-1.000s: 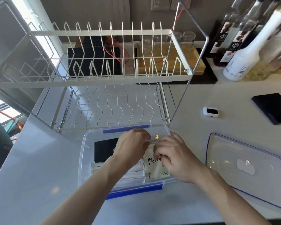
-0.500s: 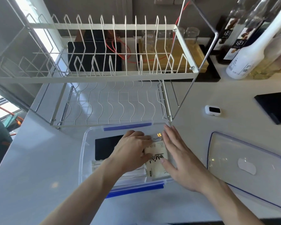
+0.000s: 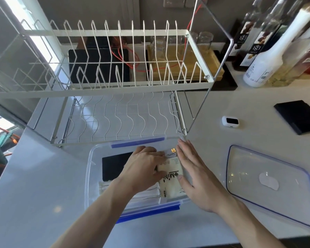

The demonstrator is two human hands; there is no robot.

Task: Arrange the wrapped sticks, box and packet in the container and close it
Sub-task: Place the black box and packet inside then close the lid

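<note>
Inside container [image 3: 87, 169], left hand [image 3: 143, 169] and flat right hand [image 3: 195, 176] press packet [image 3: 172, 183]

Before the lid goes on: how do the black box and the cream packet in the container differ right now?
The black box is plain, dark and unprinted; the packet is cream with dark lettering. The box sits at the container's left with no hand on it; the packet lies at the right between the left hand and the right hand, both touching it. Both lie flat inside, beside the wrapped sticks.
</note>
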